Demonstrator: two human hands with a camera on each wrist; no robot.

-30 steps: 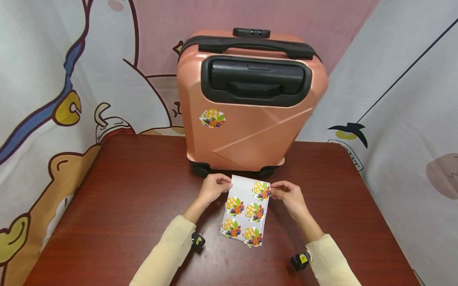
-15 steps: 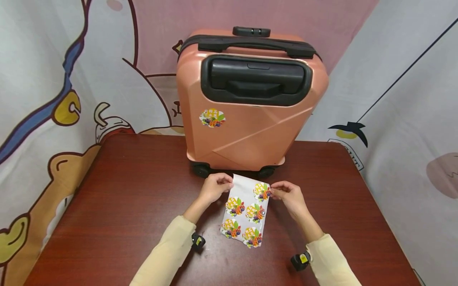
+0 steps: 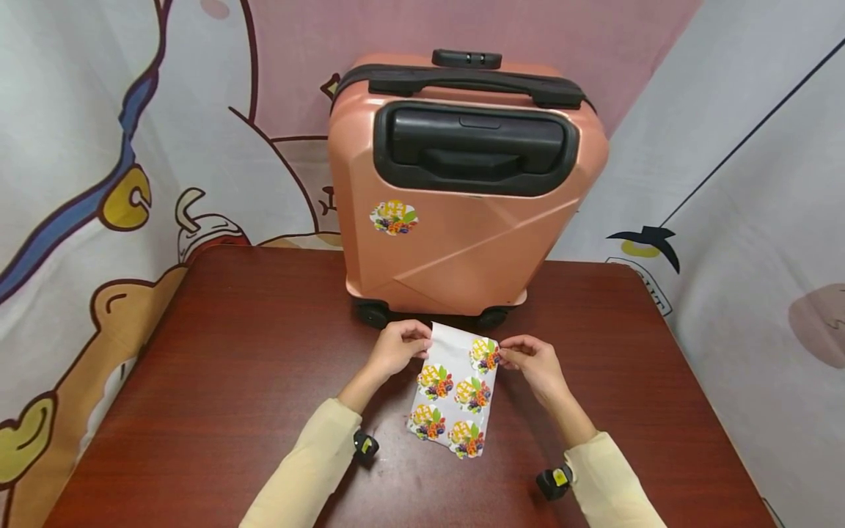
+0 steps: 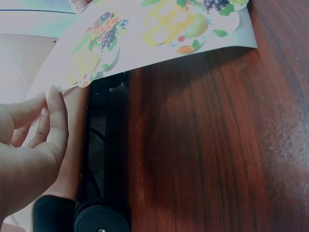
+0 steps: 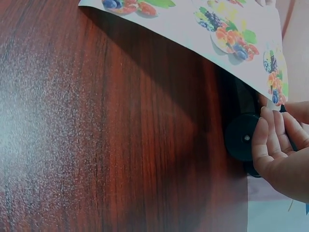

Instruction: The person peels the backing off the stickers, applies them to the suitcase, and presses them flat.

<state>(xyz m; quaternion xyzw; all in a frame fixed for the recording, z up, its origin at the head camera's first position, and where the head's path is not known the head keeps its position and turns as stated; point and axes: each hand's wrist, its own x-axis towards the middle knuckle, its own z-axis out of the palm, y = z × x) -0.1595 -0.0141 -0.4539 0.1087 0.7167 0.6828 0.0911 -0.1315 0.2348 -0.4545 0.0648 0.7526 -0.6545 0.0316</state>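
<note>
1. Head view: a reddish-brown, wood-grained table (image 3: 251, 381) fills the lower part, with rounded far corners and a soft shine near its front
2. Behind and at both sides hangs a pale cloth backdrop (image 3: 739, 169) printed with cartoon shapes, among them a yellow bell (image 3: 125, 199) at the left and a black bird (image 3: 650, 239) at the right; its middle is pink
3. An orange-pink suitcase (image 3: 469, 242) stands upright at the far side of the table, its black handle recess (image 3: 475, 150) facing the person, and one round fruit sticker (image 3: 394, 218) sits on the left part of its front
4. Just in front of the suitcase, between the two hands, is a white sticker sheet (image 3: 455, 367) bearing five fruit stickers, with plain backing at its upper left; both wrist views show a shadow on the wood beneath its edge
5. The left hand (image 3: 398, 349) pinches the sheet's upper-left edge between thumb and fingers
6. The right hand (image 3: 533, 364) pinches at the upper-right edge, right beside the top sticker (image 3: 485, 355); whether it grips backing, sticker or both, I cannot tell
7. Both forearms wear cream sleeves (image 3: 304, 462), and a small black device (image 3: 365, 446) shows at each wrist
</note>
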